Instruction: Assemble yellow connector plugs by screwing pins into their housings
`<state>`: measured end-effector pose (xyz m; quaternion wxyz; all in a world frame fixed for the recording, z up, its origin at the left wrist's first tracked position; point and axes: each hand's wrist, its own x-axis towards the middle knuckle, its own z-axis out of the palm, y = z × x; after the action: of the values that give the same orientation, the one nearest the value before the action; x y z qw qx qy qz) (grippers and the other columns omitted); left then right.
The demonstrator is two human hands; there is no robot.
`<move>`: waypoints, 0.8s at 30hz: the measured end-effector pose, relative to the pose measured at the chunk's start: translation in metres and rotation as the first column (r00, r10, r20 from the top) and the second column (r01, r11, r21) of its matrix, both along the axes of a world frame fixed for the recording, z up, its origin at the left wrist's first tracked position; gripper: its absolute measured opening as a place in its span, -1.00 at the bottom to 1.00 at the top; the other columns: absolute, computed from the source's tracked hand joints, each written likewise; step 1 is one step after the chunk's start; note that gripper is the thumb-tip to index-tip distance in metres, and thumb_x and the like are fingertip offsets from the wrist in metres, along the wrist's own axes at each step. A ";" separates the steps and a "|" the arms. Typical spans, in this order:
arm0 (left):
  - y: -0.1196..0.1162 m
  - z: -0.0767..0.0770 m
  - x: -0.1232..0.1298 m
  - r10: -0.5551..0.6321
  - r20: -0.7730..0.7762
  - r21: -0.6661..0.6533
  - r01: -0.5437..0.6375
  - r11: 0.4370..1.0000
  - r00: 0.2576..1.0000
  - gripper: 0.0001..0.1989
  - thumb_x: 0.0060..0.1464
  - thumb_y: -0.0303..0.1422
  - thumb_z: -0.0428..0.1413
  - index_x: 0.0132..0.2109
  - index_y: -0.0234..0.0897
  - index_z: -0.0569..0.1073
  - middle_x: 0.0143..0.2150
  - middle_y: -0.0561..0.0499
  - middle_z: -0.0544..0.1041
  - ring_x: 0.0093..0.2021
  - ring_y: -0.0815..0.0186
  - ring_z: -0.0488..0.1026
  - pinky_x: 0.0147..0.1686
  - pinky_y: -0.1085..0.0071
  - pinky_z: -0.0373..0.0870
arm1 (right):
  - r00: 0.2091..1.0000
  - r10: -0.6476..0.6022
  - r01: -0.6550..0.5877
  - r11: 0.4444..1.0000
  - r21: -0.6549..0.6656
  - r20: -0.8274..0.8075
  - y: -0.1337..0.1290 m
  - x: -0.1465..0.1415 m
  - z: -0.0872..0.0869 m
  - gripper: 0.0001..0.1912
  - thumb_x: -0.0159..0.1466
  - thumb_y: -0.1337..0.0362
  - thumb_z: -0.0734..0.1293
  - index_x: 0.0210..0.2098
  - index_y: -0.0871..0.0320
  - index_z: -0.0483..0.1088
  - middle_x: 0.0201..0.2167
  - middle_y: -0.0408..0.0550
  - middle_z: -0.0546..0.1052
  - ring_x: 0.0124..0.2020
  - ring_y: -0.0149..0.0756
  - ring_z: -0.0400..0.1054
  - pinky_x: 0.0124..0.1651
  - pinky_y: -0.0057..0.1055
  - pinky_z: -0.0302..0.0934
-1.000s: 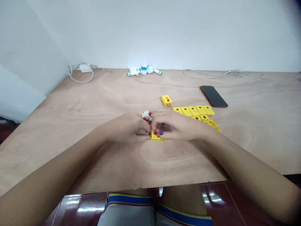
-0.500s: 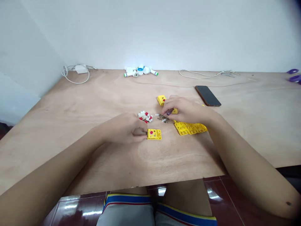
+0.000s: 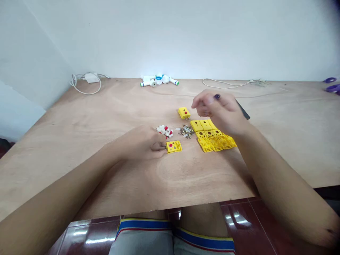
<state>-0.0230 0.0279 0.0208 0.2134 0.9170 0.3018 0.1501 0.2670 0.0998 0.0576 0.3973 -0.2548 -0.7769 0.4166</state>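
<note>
My left hand rests on the plywood table, its fingers pinching the metal pins of a yellow two-pin connector with a red dot. My right hand is raised above the table, curled around a small screwdriver whose purple handle end pokes out. Below it lies a group of open yellow connector halves. A complete yellow connector stands apart beyond them. Between the hands sit a heap of small metal screws and a cluster of white and red small parts.
A black phone is mostly hidden behind my right hand. White pipe fittings and a white charger with cable lie along the wall. Purple rolls sit at the far right. The table's near edge runs above my legs.
My right hand has lifted up and away from the yellow parts, uncovering them. The connector under my left hand has turned slightly.
</note>
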 end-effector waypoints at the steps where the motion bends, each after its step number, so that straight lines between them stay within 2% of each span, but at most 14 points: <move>1: 0.000 0.000 0.000 -0.003 -0.001 -0.001 0.003 1.000 1.000 -0.68 0.32 -0.39 0.19 -0.41 -0.25 0.30 -0.55 0.18 0.23 -0.54 0.44 0.16 -0.43 0.38 0.02 | 0.991 0.034 -0.044 0.997 -0.070 -0.128 0.000 0.000 0.002 -0.52 0.53 -0.22 0.34 -0.16 0.06 0.60 -0.43 -0.16 0.20 -0.41 -0.30 0.04 -0.38 -0.33 -0.02; 2: 0.000 0.000 0.000 -0.006 -0.003 -0.006 0.006 1.000 1.000 -0.69 0.33 -0.38 0.19 -0.40 -0.25 0.33 -0.54 0.17 0.26 -0.53 0.43 0.18 -0.42 0.38 0.03 | 0.972 0.057 -0.088 0.988 -0.128 -0.229 0.001 0.000 0.003 -0.52 0.52 -0.23 0.35 -0.15 0.05 0.60 -0.43 -0.17 0.15 -0.42 -0.31 0.00 -0.41 -0.34 -0.03; 4: 0.001 0.000 0.000 -0.012 -0.009 -0.018 0.011 1.000 1.000 -0.72 0.36 -0.35 0.19 -0.36 -0.25 0.40 -0.53 0.16 0.31 -0.52 0.42 0.23 -0.42 0.38 0.04 | 0.944 0.075 -0.147 0.967 -0.208 -0.320 0.001 0.000 0.004 -0.56 0.52 -0.18 0.37 -0.16 0.04 0.59 -0.39 -0.16 0.20 -0.44 -0.35 0.05 -0.41 -0.35 0.06; 6: 0.001 0.000 0.000 -0.011 -0.013 -0.021 0.011 1.000 1.000 -0.74 0.37 -0.34 0.20 -0.34 -0.25 0.44 -0.52 0.15 0.34 -0.51 0.41 0.25 -0.43 0.37 0.04 | 0.940 0.083 -0.167 0.958 -0.233 -0.332 0.000 0.000 0.002 -0.60 0.53 -0.12 0.40 -0.21 0.05 0.58 -0.36 -0.14 0.30 -0.44 -0.37 0.18 -0.37 -0.34 0.19; 9: 0.000 0.000 0.000 -0.020 0.006 -0.011 0.020 1.000 1.000 -0.76 0.36 -0.35 0.20 -0.33 -0.25 0.46 -0.53 0.16 0.33 -0.52 0.41 0.25 -0.42 0.38 0.06 | 0.944 0.094 -0.162 0.966 -0.199 -0.316 -0.002 -0.003 -0.006 -0.60 0.52 -0.10 0.45 -0.25 0.09 0.60 -0.38 -0.12 0.39 -0.40 -0.35 0.32 -0.31 -0.33 0.32; 13: 0.000 -0.001 0.000 -0.033 0.028 -0.016 0.033 0.999 0.999 -0.73 0.38 -0.37 0.17 -0.36 -0.25 0.42 -0.54 0.17 0.31 -0.53 0.43 0.21 -0.43 0.39 0.08 | 0.958 0.089 -0.142 0.973 -0.182 -0.274 -0.005 -0.012 -0.020 -0.62 0.53 -0.07 0.45 -0.16 0.12 0.65 -0.46 -0.16 0.43 -0.50 -0.41 0.36 -0.47 -0.42 0.27; 16: 0.000 -0.001 -0.001 -0.002 0.019 -0.006 0.002 1.000 1.000 -0.66 0.37 -0.35 0.20 -0.42 -0.26 0.37 -0.55 0.16 0.31 -0.55 0.45 0.18 -0.46 0.39 0.05 | 0.956 0.111 -0.175 0.958 -0.226 -0.272 -0.010 -0.019 -0.026 -0.64 0.50 -0.04 0.49 -0.20 0.13 0.59 -0.40 -0.17 0.47 -0.56 -0.43 0.44 -0.53 -0.43 0.32; 19: 0.001 0.000 -0.003 0.027 0.031 0.004 -0.027 1.000 0.999 -0.75 0.34 -0.29 0.26 -0.34 -0.25 0.53 -0.49 0.12 0.47 -0.51 0.41 0.32 -0.45 0.40 0.12 | 0.960 0.138 -0.188 0.963 -0.193 -0.245 -0.015 -0.025 -0.027 -0.61 0.50 -0.02 0.50 -0.28 0.16 0.51 -0.31 -0.15 0.50 -0.52 -0.41 0.55 -0.46 -0.41 0.44; 21: 0.001 0.000 -0.005 0.032 0.058 0.017 -0.033 0.999 0.998 -0.81 0.32 -0.23 0.32 -0.23 -0.24 0.62 -0.39 0.08 0.59 -0.43 0.37 0.45 -0.40 0.41 0.21 | 0.966 0.156 -0.188 0.972 -0.144 -0.208 -0.017 -0.027 -0.028 -0.61 0.53 0.01 0.47 -0.29 0.17 0.50 -0.30 -0.16 0.49 -0.50 -0.42 0.58 -0.42 -0.44 0.45; 24: 0.001 -0.002 -0.004 0.025 0.130 0.077 -0.036 0.996 0.991 -0.79 0.31 -0.18 0.37 -0.10 -0.22 0.65 -0.23 0.02 0.70 -0.30 0.31 0.58 -0.29 0.41 0.36 | 0.971 0.172 -0.188 0.978 -0.088 -0.163 -0.018 -0.028 -0.029 -0.63 0.57 0.06 0.43 -0.28 0.17 0.49 -0.33 -0.18 0.48 -0.50 -0.45 0.57 -0.38 -0.47 0.42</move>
<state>-0.0274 0.0285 0.0187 0.1934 0.9084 0.2952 0.2242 0.2394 0.0816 0.0290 0.4031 -0.1702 -0.7413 0.5089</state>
